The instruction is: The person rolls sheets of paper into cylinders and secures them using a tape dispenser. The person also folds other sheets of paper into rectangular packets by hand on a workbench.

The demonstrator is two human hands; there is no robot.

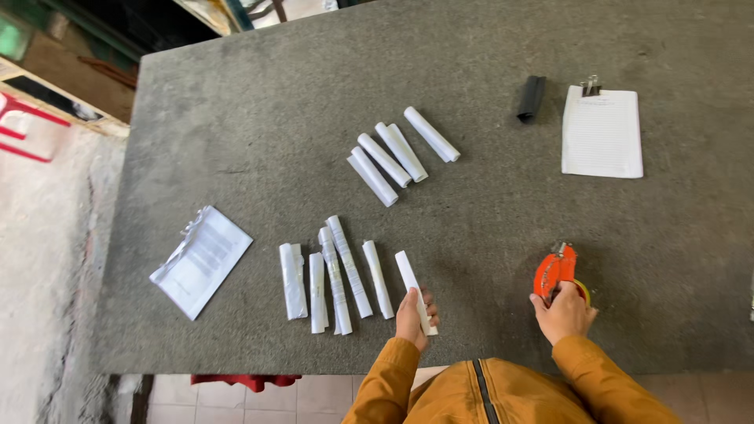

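Note:
My left hand (413, 317) grips the near end of a white rolled paper (409, 275) that lies on the grey table (487, 212) near its front edge. Left of it lies a row of several more white paper rolls (334, 275). My right hand (564, 312) holds an orange tape dispenser (554, 269) standing on the table to the right. Both sleeves are mustard yellow.
Several more paper rolls (400, 153) lie together in the table's middle. A crumpled stack of sheets (202, 260) sits at the left. At the back right are a clipped stack of white paper (602, 132) and a small black object (531, 98). The floor lies beyond the left edge.

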